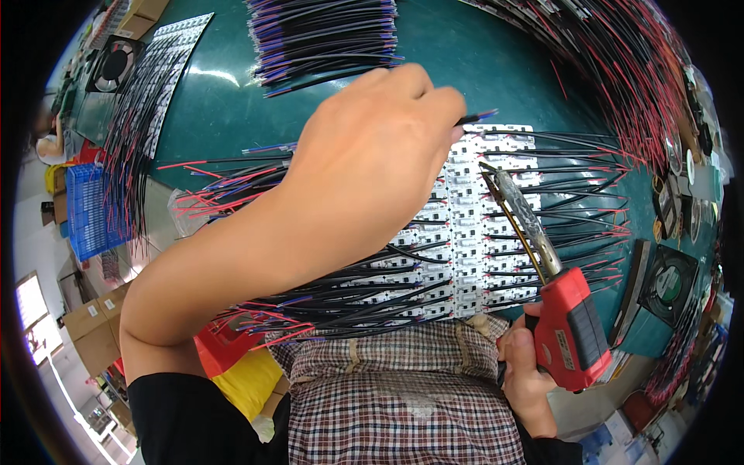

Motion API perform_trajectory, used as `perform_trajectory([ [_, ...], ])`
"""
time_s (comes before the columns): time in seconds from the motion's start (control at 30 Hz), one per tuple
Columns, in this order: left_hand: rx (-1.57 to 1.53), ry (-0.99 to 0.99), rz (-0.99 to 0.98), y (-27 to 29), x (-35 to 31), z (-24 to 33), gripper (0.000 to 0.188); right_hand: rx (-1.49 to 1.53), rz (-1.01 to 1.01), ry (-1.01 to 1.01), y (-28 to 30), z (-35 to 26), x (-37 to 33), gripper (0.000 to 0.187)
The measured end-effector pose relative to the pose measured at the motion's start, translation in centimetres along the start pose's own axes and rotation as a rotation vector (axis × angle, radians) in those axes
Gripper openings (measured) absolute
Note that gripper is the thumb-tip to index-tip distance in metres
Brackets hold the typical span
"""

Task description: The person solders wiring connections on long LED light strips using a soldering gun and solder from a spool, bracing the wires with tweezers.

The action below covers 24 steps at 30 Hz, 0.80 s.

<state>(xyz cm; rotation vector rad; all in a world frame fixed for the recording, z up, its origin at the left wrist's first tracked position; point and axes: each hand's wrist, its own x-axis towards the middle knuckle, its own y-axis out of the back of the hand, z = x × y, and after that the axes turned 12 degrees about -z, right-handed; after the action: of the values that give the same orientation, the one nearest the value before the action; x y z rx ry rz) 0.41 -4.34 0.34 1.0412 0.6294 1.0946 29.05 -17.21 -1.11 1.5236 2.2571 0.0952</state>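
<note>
Circuit boards [466,225] are lying mid-frame; left hand [380,143] is pinching black wire [476,118], right hand [527,376] gripping soldering gun [570,325]; steadiness likely helping.

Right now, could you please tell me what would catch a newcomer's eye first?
The red soldering gun stands out at the lower right, held in the right hand, its tip over the white circuit boards. The left hand spans the upper centre, holding dark wiring.

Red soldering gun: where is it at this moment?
In the head view, the red soldering gun is at lower right, held in the right hand, its tip over the white circuit boards.
</note>
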Motion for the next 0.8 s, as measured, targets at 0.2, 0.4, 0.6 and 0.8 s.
perform_trajectory([
  [0.2, -0.177, 0.144, -0.092, -0.3, -0.6, 1.3, 0.015, 0.167, -0.066, -0.042, -0.1, -0.4, -0.4, 0.035],
  [0.4, -0.049, 0.223, -0.216, -1.9, -1.2, 0.7, 0.018, 0.028, -0.167, -0.259, 0.5, -0.4, -0.6, 0.025],
  [0.6, -0.026, 0.198, -0.201, -2.0, -1.1, 0.8, 0.018, -0.121, -0.184, -0.198, 0.6, 0.4, 0.1, 0.019],
  [0.8, -0.017, 0.154, -0.162, -2.1, -1.3, 0.9, 0.018, -0.13, -0.136, -0.149, 0.0, -0.4, 0.9, 0.021],
])
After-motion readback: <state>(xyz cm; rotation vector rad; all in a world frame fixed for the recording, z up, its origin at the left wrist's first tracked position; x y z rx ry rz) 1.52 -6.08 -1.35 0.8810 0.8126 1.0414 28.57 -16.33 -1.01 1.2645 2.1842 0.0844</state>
